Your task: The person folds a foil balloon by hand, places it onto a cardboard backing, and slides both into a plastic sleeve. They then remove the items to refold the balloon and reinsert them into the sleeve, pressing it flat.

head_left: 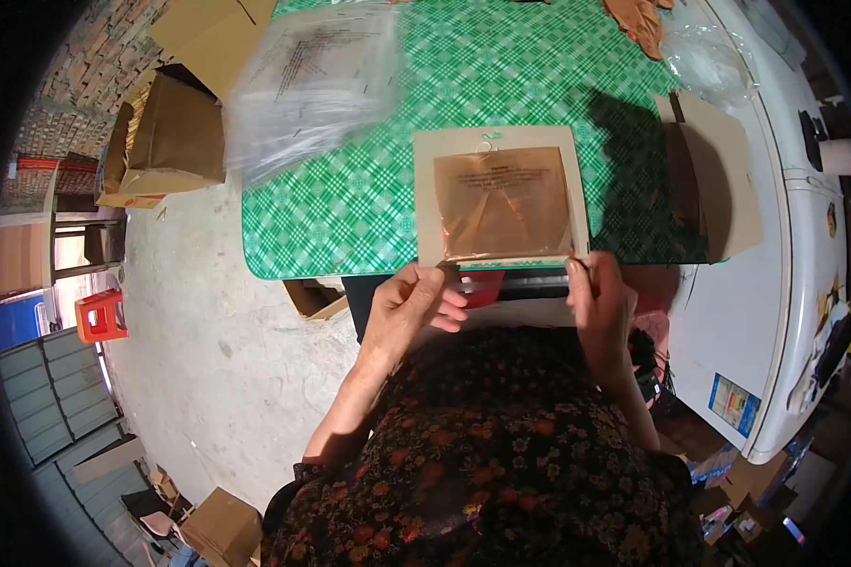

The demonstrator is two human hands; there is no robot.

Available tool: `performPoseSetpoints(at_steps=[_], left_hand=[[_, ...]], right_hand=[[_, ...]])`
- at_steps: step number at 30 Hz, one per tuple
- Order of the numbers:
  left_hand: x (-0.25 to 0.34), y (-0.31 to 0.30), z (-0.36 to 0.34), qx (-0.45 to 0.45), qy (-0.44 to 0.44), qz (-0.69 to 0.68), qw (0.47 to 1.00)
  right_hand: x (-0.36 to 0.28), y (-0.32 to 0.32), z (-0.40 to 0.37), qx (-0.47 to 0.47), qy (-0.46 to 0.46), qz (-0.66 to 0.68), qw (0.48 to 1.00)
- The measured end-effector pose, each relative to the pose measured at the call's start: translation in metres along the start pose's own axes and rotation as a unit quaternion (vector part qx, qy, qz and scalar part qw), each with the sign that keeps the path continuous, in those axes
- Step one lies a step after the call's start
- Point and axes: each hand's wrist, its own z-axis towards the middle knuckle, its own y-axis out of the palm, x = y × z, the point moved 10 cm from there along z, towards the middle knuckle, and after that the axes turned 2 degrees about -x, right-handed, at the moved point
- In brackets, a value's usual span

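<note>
A flat beige card packet (425,194) lies at the table's near edge. On its face is a brown, see-through panel (501,203) with printed text, and a small white hook-like shape shows above it. My left hand (411,307) pinches the packet's lower left corner between thumb and forefinger, the other fingers loosely curled below. At the lower right corner, my right hand (598,298) grips with its thumb in front and its fingers partly hidden. The packet's near edge spans between both hands.
A green checked cloth covers the table (331,227). Clear plastic bags (317,85) are piled at its far left. An open cardboard box (714,180) stands right, near crumpled clear plastic (709,61) and brown fabric (636,24). Another box (175,132) and a red stool (100,316) are left.
</note>
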Motion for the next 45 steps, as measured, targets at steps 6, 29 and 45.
performPoseSetpoints(at_steps=[6, 29, 45], left_hand=[[0.032, -0.025, -0.02, 0.111, 0.07, 0.257, 0.957], [0.141, 0.051, 0.114, -0.105, 0.332, 0.467, 0.813], [0.139, 0.047, 0.122, -0.088, 0.351, 0.465, 0.808]], right_hand=[[-0.031, -0.015, -0.004, 0.116, -0.21, -0.285, 0.928], [-0.067, 0.09, -0.031, -0.03, -0.385, -0.238, 0.891], [-0.076, 0.109, -0.025, -0.065, -0.395, -0.272, 0.875]])
